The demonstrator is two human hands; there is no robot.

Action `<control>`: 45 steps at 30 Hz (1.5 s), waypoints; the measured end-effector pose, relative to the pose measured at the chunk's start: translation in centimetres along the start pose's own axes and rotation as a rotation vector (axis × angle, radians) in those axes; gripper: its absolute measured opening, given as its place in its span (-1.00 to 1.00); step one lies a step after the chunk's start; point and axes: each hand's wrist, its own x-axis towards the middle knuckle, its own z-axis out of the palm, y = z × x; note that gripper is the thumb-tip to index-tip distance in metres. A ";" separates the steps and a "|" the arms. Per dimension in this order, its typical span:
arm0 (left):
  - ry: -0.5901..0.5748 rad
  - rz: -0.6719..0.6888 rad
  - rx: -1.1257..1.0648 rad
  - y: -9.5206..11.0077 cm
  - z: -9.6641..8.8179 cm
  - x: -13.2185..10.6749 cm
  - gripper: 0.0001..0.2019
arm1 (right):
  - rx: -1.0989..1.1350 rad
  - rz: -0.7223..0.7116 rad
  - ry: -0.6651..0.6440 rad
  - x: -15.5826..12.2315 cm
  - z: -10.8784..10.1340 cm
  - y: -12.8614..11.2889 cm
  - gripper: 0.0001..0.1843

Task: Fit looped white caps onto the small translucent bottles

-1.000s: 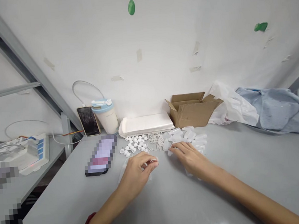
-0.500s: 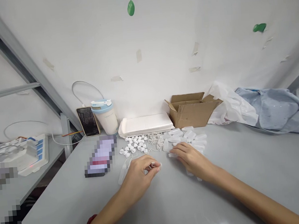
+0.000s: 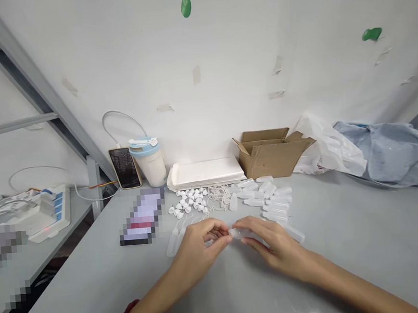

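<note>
My right hand (image 3: 269, 241) is closed around a small translucent plastic bottle (image 3: 238, 233), lying sideways with its neck toward the left. At that neck, the fingertips of my left hand (image 3: 206, 241) pinch a small white piece, mostly hidden by the fingers. Several similar loose bottles (image 3: 254, 202) lie behind and beside my right hand. White caps (image 3: 186, 201) are scattered in a cluster beyond my left hand. Between caps and bottles sits a tangle of white cord loops (image 3: 219, 195). Partly behind my left hand lie bottles with cords (image 3: 172, 241).
A stack of white envelopes (image 3: 206, 172) and an open cardboard box (image 3: 272, 158) stand against the wall. To the left are a blurred phone (image 3: 143, 217), a lidded cup (image 3: 151, 166) and another phone (image 3: 126, 168). A plastic bag (image 3: 331, 147) and blue cloth (image 3: 386, 152) lie right.
My right hand has picked up a bottle from the pile and moved it slightly nearer to me, against my left fingertips. My left hand has shifted slightly right.
</note>
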 end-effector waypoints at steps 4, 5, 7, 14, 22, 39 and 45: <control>-0.010 0.044 0.014 -0.2 -0.1 0.0 -0.91 | -0.004 -0.016 -0.007 -0.1 0.1 -0.4 -0.61; -0.010 0.060 0.035 -0.2 -0.1 0.0 -0.90 | -0.020 -0.014 -0.006 -0.2 0.1 -0.5 -0.60; -0.005 0.099 0.089 -0.3 -0.1 0.0 -0.90 | -0.055 -0.008 -0.007 -0.3 0.3 -0.6 -0.55; -0.036 0.183 0.196 -0.2 0.2 0.0 -0.84 | -0.157 -0.083 -0.019 -0.8 1.1 -0.3 -0.46; -0.057 0.165 0.193 -0.1 0.0 0.0 -0.86 | -0.003 -0.052 0.031 -0.4 0.7 -0.6 -0.57; -0.017 0.527 0.632 -1.1 1.0 -0.8 -0.67 | 0.517 0.508 0.152 -0.1 2.0 -1.4 -0.77; 0.087 0.541 0.753 -1.2 2.2 -1.4 -0.72 | 0.737 0.552 0.176 0.1 2.4 -1.4 -0.76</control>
